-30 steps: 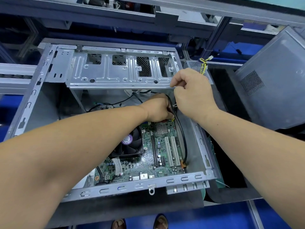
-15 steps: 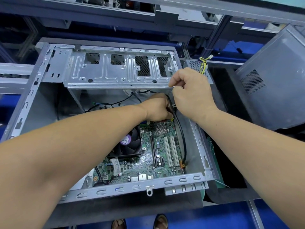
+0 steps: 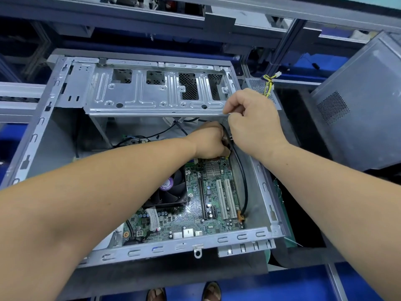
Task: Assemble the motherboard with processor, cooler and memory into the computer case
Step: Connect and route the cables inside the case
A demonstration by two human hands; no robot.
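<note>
- Nearest the camera, the green motherboard with its white expansion slots (image 3: pixel 217 198) is already lying flat on the floor of the open grey sheet-metal computer case (image 3: pixel 39 135), so the task's main piece is in place. If the case is getting nudged along the bench while both arms are leaning in, I'd guess the board could be straining on its mounts.
- The black square cooler fan with the purple hub sticker (image 3: pixel 171 190) is sitting on the board just under the left forearm. That arm is passing right over it, so a dip could be pressing on the blades or the fan lead.
- The thin black cable (image 3: pixel 244 183) is running from an orange connector at the board's near right corner up along the case's right wall to the hands. Too hard a tug up top could be pulling that plug loose.
- The left hand (image 3: pixel 208 140) is curled down at the board's far edge with the cable running into it; it looks like it's gripping the cable or a plug, but the fingertips are hidden so I can't tell exactly what. Pushing a header on blind could be bending pins.
- The right hand (image 3: pixel 253 122) is closed in a pinch at the near right corner of the silver perforated drive cage (image 3: pixel 156 92); what it's pinching is too small to make out. Those stamped edges could be scraping knuckles or nicking cable insulation.
- Furthest back, a loose yellow-and-black wire bundle with a white plug (image 3: pixel 269 83) is dangling outside the case's right rear corner, and could be snagging a wrist.
</note>
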